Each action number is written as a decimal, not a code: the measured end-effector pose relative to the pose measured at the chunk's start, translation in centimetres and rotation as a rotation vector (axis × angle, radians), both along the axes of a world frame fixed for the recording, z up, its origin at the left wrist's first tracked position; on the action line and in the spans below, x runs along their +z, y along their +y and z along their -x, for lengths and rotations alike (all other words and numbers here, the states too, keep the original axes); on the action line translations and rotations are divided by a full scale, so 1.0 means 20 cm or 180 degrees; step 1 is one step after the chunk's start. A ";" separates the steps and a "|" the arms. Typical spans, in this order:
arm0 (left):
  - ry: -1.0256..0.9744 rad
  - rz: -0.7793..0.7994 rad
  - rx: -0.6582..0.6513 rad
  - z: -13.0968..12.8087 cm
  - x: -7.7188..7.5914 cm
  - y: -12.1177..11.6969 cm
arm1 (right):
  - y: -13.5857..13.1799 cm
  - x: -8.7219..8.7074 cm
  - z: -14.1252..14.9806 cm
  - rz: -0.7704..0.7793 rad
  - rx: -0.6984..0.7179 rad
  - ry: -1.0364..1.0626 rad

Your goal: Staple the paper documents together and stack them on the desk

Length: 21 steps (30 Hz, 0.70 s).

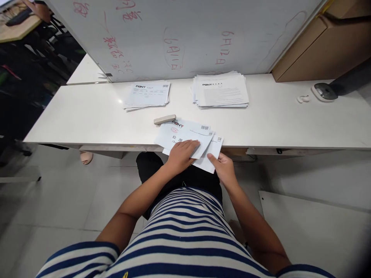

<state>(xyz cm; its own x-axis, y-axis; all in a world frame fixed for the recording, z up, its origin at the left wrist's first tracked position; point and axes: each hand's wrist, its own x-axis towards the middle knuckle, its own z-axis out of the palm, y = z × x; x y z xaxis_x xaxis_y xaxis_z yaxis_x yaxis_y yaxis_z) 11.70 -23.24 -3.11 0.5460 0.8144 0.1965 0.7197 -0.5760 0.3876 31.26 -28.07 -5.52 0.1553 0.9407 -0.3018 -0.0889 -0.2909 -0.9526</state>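
Several white printed sheets (185, 129) with a PONY heading and a red stamp lie at the desk's front edge, partly overhanging it. My left hand (183, 153) rests palm down on the top sheet, fingers stretched out flat; its thumb is partly hidden. My right hand (225, 166) pinches the right edge of a lower sheet (213, 152) between thumb and fingers. This sheet sticks out to the right from under the upper ones. A beige stapler (164, 119) sits against the sheets' upper left corner.
Behind are a smaller paper stack (147, 94) and a larger one (222, 90) on the white desk (272, 119). A whiteboard (197, 34) with red writing stands at the back. At right are a cardboard box (319, 46), a dark-topped device (324, 92) and a small white item (303, 99).
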 end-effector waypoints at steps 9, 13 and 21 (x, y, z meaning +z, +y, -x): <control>0.0438 -0.0271 -0.0339 0.09 -0.01 0.05 | 0.11 0.59 -0.64 -0.0388 -0.0712 -0.1558; 0.0181 -0.0349 -0.0287 0.10 -0.04 0.07 | 0.18 0.44 -0.52 0.0800 -0.0150 -0.1588; 0.0139 -0.0353 -0.0509 0.13 -0.06 0.07 | 0.09 0.17 -0.40 0.0489 0.0073 -0.1486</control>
<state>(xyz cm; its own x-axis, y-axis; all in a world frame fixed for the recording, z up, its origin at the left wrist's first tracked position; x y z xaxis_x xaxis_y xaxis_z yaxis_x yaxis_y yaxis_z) 9.06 -21.77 -4.23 0.6767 0.6912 0.2535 0.6303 -0.7219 0.2857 39.28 -26.36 -2.06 0.2867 0.8954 -0.3406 0.3453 -0.4282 -0.8351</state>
